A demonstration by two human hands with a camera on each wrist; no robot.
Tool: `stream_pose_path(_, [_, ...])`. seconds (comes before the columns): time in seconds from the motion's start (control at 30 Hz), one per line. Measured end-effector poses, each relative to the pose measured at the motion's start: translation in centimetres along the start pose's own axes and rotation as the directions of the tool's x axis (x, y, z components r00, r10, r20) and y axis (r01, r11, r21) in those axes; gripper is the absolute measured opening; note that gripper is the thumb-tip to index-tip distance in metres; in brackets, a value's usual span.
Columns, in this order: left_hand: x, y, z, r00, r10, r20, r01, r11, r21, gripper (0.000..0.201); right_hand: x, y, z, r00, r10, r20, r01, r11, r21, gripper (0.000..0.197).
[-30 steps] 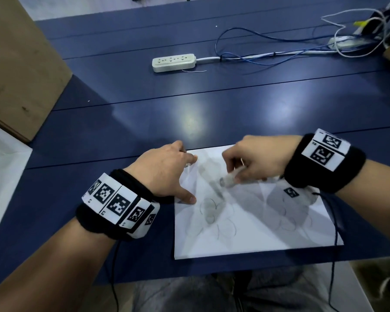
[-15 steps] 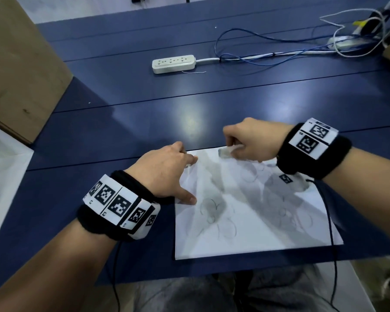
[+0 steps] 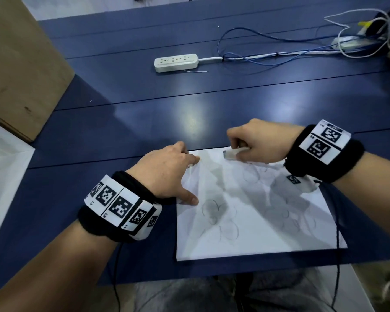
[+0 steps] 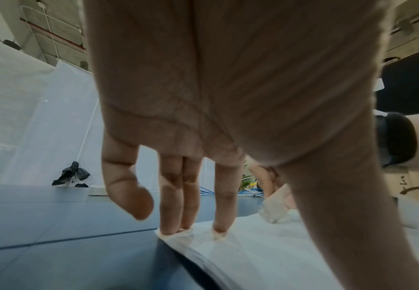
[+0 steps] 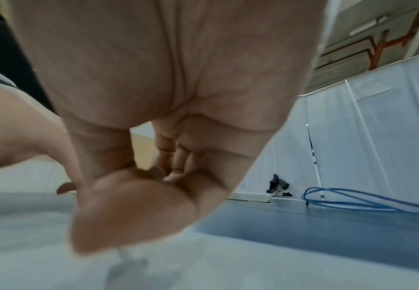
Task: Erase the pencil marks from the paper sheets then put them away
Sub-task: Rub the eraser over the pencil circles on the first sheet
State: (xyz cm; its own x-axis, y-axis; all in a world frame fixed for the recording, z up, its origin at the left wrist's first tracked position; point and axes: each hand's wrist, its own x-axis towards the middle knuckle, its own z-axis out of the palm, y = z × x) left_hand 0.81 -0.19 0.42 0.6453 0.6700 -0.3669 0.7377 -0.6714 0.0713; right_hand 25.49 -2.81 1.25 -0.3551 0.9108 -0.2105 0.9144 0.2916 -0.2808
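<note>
1. My left hand [image 3: 167,174] lies spread at the left far corner of the paper [image 3: 257,221]; the straight fingers [image 4: 219,225] press down on the sheet's edge, and the thumb rests on the left margin. It grips nothing.
2. My right hand [image 3: 257,143] is curled round a white eraser [image 3: 231,153], whose free end points left and sits at the far edge of the paper, touching it or just above it; which of the two I cannot tell.
3. The paper lies flat on the blue worktop [image 3: 122,136], near its front edge and directly before me. From the left wrist view the edge looks layered, so it is probably a stack of sheets.
4. Pencil loops [image 3: 212,208] remain near the middle of the sheet, with fainter ones toward the right side.
5. Step in hand, as I judge it: erasing, with much of the top sheet not yet clean and nothing put away.
6. The next move calls for bringing the eraser down onto the central loops and rubbing in short strokes while the left hand pins the sheet, lest it crease or slide.
7. A power strip [image 3: 176,62] and loose cables [image 3: 279,52] lie well apart at the far side; a cardboard box [image 3: 20,64] stands at far left.
</note>
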Motion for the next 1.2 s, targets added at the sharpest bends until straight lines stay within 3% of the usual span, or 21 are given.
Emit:
stream_pose_path(0.1, [0.0, -0.1, 0.1, 1.0, -0.001, -0.003, 0.001, 1.0, -0.002, 0.1, -1.7, -1.5, 0.2, 0.956, -0.07, 0.285, 0.002, 0.973, 0.233, 0.027])
stream_pose_path(0.17, [0.0, -0.1, 0.1, 1.0, 0.001, -0.005, -0.001, 1.0, 0.0, 0.099, -2.2, -2.0, 0.5, 0.919, -0.099, 0.381, -0.012, 0.961, 0.278, 0.025])
stream_pose_path(0.23, [0.0, 0.0, 0.1, 1.0, 0.001, -0.003, -0.001, 1.0, 0.0, 0.098, -1.4, -1.7, 0.3, 0.951, -0.073, 0.302, 0.006, 0.976, 0.216, 0.024])
stream_pose_path(0.3, [0.0, 0.0, 0.0, 1.0, 0.002, -0.004, -0.002, 1.0, -0.003, 0.099, 0.1, -0.9, 0.0, 0.991, 0.0, 0.137, -0.014, 0.995, 0.095, 0.021])
stream_pose_path(0.4, [-0.1, 0.1, 0.0, 1.0, 0.002, -0.007, -0.002, 1.0, 0.001, 0.101, 1.1, -0.1, -0.2, 0.995, 0.1, 0.001, -0.1, 0.994, 0.036, 0.023])
stream_pose_path(0.5, [0.0, 0.0, 0.1, 1.0, -0.001, -0.004, 0.001, 1.0, -0.003, 0.1, 0.0, -0.9, 0.2, 0.988, -0.016, 0.152, -0.01, 0.986, 0.165, 0.018])
stream_pose_path(0.6, [0.0, -0.1, 0.1, 1.0, 0.0, 0.001, 0.0, 1.0, 0.011, 0.099, -1.1, -2.0, 0.8, 0.93, -0.122, 0.347, 0.024, 0.962, 0.272, 0.013])
stream_pose_path(0.7, [0.0, -0.1, 0.0, 1.0, 0.001, 0.002, -0.001, 1.0, 0.015, 0.097, 0.4, -1.6, 0.6, 0.977, -0.059, 0.205, 0.026, 0.987, 0.16, 0.016])
stream_pose_path(0.8, [0.0, 0.0, 0.0, 1.0, 0.001, 0.002, -0.001, 1.0, 0.02, 0.098, 1.4, -0.6, 0.0, 0.997, 0.059, 0.056, -0.063, 0.996, 0.07, 0.03])
stream_pose_path(0.87, [0.0, 0.0, 0.0, 1.0, -0.001, 0.005, 0.001, 1.0, 0.023, 0.096, 1.0, -0.8, 0.1, 0.996, 0.013, 0.083, -0.016, 0.999, 0.035, 0.025])
stream_pose_path(1.0, [0.0, 0.0, 0.0, 1.0, -0.004, 0.012, 0.003, 1.0, 0.025, 0.094, -0.3, -2.6, 0.7, 0.939, -0.099, 0.33, 0.06, 0.99, 0.127, 0.014])
stream_pose_path(1.2, [-0.1, 0.1, 0.0, 1.0, 0.0, 0.008, 0.0, 1.0, 0.021, 0.096, 2.1, -1.0, -0.4, 0.992, 0.081, 0.098, -0.088, 0.994, 0.062, 0.026])
